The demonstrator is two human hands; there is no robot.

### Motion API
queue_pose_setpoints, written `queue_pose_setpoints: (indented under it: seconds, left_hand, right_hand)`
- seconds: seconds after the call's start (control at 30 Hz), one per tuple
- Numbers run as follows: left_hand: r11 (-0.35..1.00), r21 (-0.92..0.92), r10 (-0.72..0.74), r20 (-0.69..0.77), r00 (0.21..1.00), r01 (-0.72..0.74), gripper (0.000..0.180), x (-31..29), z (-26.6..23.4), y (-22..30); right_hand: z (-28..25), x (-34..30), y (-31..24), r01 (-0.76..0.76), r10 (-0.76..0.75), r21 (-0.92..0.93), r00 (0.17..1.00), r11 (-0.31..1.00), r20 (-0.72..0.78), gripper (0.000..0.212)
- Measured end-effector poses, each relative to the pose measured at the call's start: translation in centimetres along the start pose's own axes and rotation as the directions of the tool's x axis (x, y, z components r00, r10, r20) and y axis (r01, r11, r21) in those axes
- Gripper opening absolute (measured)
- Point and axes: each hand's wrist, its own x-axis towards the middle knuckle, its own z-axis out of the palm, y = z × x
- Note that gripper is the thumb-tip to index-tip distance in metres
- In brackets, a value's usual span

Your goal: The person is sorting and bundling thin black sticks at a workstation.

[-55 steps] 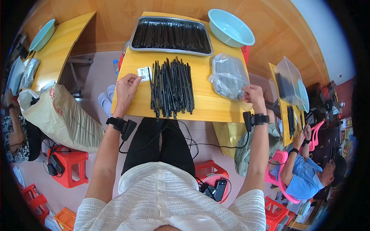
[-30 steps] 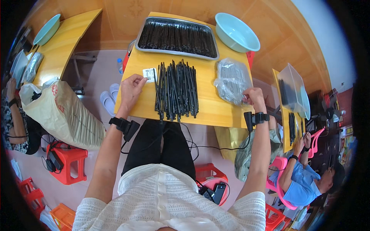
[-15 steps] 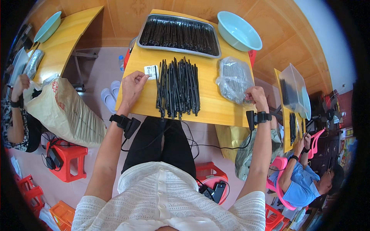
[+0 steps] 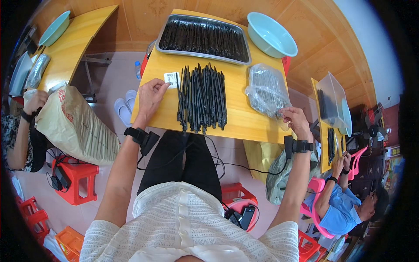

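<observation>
A bundle of long, thin black sticks (image 4: 202,99) lies near the middle of the yellow table, their exact kind unclear. My left hand (image 4: 151,97) is to its left, with thumb and forefinger pinched on the lower corner of a small white printed label (image 4: 171,79). A clear plastic bag (image 4: 266,87), crinkled and apparently filled with more thin clear plastic, lies on the table's right side. My right hand (image 4: 298,121) pinches this bag's loose near edge at the table's right front corner. A metal tray (image 4: 205,56) full of similar black sticks stands beyond the bundle.
A pale blue basin (image 4: 271,37) sits at the table's far right. Cables hang from my wrist devices. At left, a person's hand (image 4: 36,101) touches a large woven sack (image 4: 78,131). On the right, a person in blue (image 4: 338,209) works at another table. Red stools (image 4: 76,181) stand around.
My right hand has moved slightly right and nearer, drawing the bag's edge out. The left hand stays at the label. The person at left has lowered a hand onto the sack.
</observation>
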Motion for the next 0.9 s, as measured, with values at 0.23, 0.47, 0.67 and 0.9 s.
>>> queue_pose_setpoints:
  seconds: [0.23, 0.47, 0.67, 0.9]
  left_hand:
    - [1.0, -0.023, 0.002, 0.011, 1.0, -0.002, 0.021, 0.1, -0.1, 0.0]
    - [0.994, -0.042, 0.097, -0.001, 0.995, -0.097, 0.018, 0.0, 0.1, -1.1]
    - [0.995, 0.003, 0.103, 0.021, 0.995, -0.103, 0.017, -0.4, -0.2, -0.9]
    - [0.995, 0.097, -0.048, 0.293, 0.955, 0.02, 0.025, -5.0, -0.5, 4.3]
  right_hand:
    - [-1.6, -2.2, 0.9, -0.034, 0.034, 0.03, 0.999, 0.999, -0.009, 0.01]
    - [-3.8, -7.1, 3.0, 0.028, -0.036, -0.116, 0.997, 0.993, -0.071, 0.019]
    - [-3.4, -10.9, 4.1, 0.081, -0.084, 0.172, 0.996, 0.982, 0.013, 0.01]
    - [3.3, -11.1, 2.4, 0.118, -0.158, 0.36, 0.984, 0.925, 0.084, 0.009]
